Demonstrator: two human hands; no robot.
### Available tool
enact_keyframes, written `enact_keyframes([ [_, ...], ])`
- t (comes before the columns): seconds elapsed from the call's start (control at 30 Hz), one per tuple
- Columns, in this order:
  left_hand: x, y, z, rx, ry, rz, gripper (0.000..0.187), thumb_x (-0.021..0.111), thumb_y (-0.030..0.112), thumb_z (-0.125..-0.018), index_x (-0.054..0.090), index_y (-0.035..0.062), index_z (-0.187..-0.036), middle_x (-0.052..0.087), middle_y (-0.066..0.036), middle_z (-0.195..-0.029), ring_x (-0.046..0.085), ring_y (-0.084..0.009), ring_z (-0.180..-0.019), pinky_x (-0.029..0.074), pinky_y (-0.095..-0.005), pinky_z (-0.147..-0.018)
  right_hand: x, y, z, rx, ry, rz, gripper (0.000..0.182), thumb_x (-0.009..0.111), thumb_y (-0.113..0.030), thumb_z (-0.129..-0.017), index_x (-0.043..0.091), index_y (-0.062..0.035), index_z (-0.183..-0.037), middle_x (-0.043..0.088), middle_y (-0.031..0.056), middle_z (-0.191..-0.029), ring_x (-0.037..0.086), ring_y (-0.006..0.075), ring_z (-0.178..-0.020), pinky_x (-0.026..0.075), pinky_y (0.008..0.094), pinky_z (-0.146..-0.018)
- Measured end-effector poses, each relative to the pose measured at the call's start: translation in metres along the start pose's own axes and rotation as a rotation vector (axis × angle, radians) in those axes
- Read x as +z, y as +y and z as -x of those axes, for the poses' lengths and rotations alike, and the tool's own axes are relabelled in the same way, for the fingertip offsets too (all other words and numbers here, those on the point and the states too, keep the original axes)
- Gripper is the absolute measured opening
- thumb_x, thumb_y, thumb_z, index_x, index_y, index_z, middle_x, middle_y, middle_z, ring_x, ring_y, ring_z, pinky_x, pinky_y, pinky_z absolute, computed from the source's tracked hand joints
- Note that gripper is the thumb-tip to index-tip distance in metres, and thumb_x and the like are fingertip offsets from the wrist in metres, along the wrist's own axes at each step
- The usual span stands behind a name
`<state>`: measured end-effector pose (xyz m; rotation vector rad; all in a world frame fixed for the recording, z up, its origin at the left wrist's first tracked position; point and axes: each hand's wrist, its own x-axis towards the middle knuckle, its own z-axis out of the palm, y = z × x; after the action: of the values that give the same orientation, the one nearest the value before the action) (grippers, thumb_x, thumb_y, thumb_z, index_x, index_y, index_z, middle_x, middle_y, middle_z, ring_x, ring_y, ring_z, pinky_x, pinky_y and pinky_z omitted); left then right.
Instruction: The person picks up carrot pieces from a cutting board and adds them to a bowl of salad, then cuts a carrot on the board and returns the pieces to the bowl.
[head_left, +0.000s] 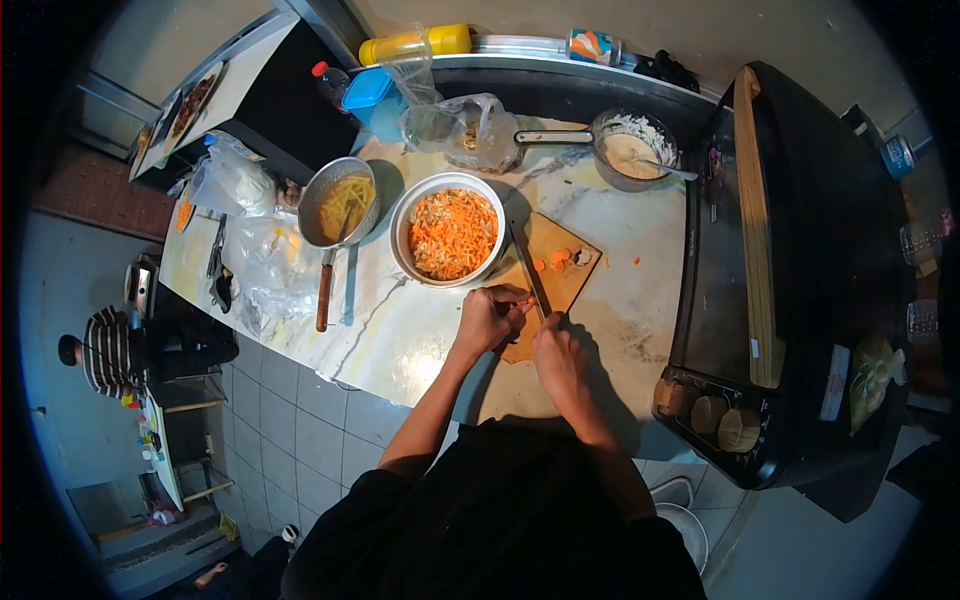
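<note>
My right hand is closed round the handle of a knife, whose long dark blade points away from me over a wooden cutting board. My left hand pinches a piece of carrot against the board, close beside the blade. Several carrot pieces and a pale brownish scrap lie on the board's far right part. Just behind my left hand stands a white bowl full of chopped carrot mixed with paler bits.
Left of the bowl is a saucepan of pale strips in liquid, its wooden handle toward me. A pan of creamy batter with a spoon stands at the back right. A black oven borders the right. Plastic bags lie left; a person is farther off.
</note>
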<state>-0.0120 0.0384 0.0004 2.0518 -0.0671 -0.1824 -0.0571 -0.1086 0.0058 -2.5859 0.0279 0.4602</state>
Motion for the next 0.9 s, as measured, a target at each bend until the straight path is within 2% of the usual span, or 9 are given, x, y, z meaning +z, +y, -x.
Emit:
enact_keyframes([
  [0.17, 0.0, 0.001, 0.0, 0.047, 0.03, -0.029, 0.015, 0.071, 0.007, -0.084, 0.072, -0.0028, -0.096, 0.072, -0.008, -0.083, 0.067, -0.0126, -0.062, 0.053, -0.0267, -0.058, -0.006, 0.0, 0.001, -0.039, 0.005, 0.074, 0.039, 0.048, -0.022, -0.094, 0.045, 0.0066, -0.12, 0.067, 0.0249, -0.086, 0.066, 0.042, -0.084, 0.053, 0.0515, -0.071],
  [0.27, -0.001, -0.001, -0.001, 0.124, 0.047, -0.078, 0.015, 0.071, 0.009, -0.084, 0.073, 0.0007, -0.097, 0.072, -0.008, -0.079, 0.067, -0.0124, -0.061, 0.053, -0.028, -0.059, -0.008, 0.002, 0.002, -0.03, 0.008, 0.059, 0.038, 0.047, -0.023, -0.095, 0.046, 0.0051, -0.12, 0.067, 0.0257, -0.088, 0.066, 0.043, -0.087, 0.051, 0.0528, -0.075],
  [0.33, -0.002, 0.003, -0.001, 0.086, 0.036, -0.084, 0.015, 0.072, 0.012, -0.084, 0.074, 0.0035, -0.096, 0.072, -0.008, -0.076, 0.067, -0.0125, -0.062, 0.053, -0.0286, -0.061, -0.01, 0.007, 0.002, -0.006, -0.064, 0.081, 0.038, 0.046, -0.023, -0.095, 0.046, 0.0035, -0.121, 0.067, 0.0262, -0.091, 0.064, 0.0444, -0.09, 0.049, 0.0546, -0.08],
  [0.57, -0.002, 0.002, -0.002, 0.053, 0.052, -0.136, 0.018, 0.072, 0.013, -0.083, 0.074, 0.0037, -0.098, 0.072, -0.008, -0.078, 0.068, -0.0131, -0.065, 0.054, -0.0282, -0.064, -0.015, 0.015, 0.003, -0.028, -0.085, 0.009, 0.04, 0.047, -0.026, -0.095, 0.044, 0.0026, -0.124, 0.064, 0.0279, -0.098, 0.061, 0.0463, -0.095, 0.047, 0.0559, -0.081],
  [0.63, -0.002, 0.001, -0.003, 0.064, 0.034, -0.094, 0.018, 0.072, 0.012, -0.083, 0.074, 0.0034, -0.098, 0.073, -0.009, -0.08, 0.068, -0.0129, -0.067, 0.054, -0.0284, -0.065, -0.024, 0.01, 0.009, -0.087, -0.022, 0.04, 0.037, 0.044, -0.019, -0.095, 0.046, 0.0074, -0.121, 0.066, 0.0263, -0.094, 0.064, 0.044, -0.092, 0.05, 0.0517, -0.08],
  [0.77, -0.001, 0.001, -0.003, 0.047, 0.04, -0.054, 0.017, 0.072, 0.012, -0.083, 0.074, 0.003, -0.097, 0.073, -0.009, -0.082, 0.068, -0.0133, -0.068, 0.054, -0.0286, -0.066, -0.022, 0.012, 0.007, -0.105, -0.013, 0.003, 0.037, 0.045, -0.022, -0.095, 0.047, 0.0073, -0.118, 0.066, 0.0275, -0.092, 0.065, 0.0443, -0.089, 0.051, 0.0513, -0.078],
  [0.83, -0.001, 0.0, -0.004, 0.039, 0.048, -0.035, 0.016, 0.071, 0.011, -0.083, 0.074, 0.0027, -0.097, 0.073, -0.009, -0.083, 0.068, -0.014, -0.069, 0.054, -0.0285, -0.067, -0.019, 0.01, 0.004, -0.002, -0.109, -0.066, 0.044, 0.046, -0.028, -0.096, 0.043, 0.0004, -0.129, 0.062, 0.0266, -0.102, 0.06, 0.0467, -0.095, 0.045, 0.0552, -0.083],
  [0.9, -0.001, 0.006, -0.003, -0.004, 0.045, -0.047, 0.016, 0.071, 0.01, -0.083, 0.074, 0.003, -0.096, 0.073, -0.009, -0.083, 0.068, -0.0143, -0.07, 0.053, -0.0284, -0.067, -0.02, 0.008, 0.006, -0.001, -0.115, -0.057, 0.042, 0.046, -0.028, -0.096, 0.044, 0.0008, -0.126, 0.063, 0.0258, -0.1, 0.06, 0.0464, -0.095, 0.046, 0.0545, -0.083],
])
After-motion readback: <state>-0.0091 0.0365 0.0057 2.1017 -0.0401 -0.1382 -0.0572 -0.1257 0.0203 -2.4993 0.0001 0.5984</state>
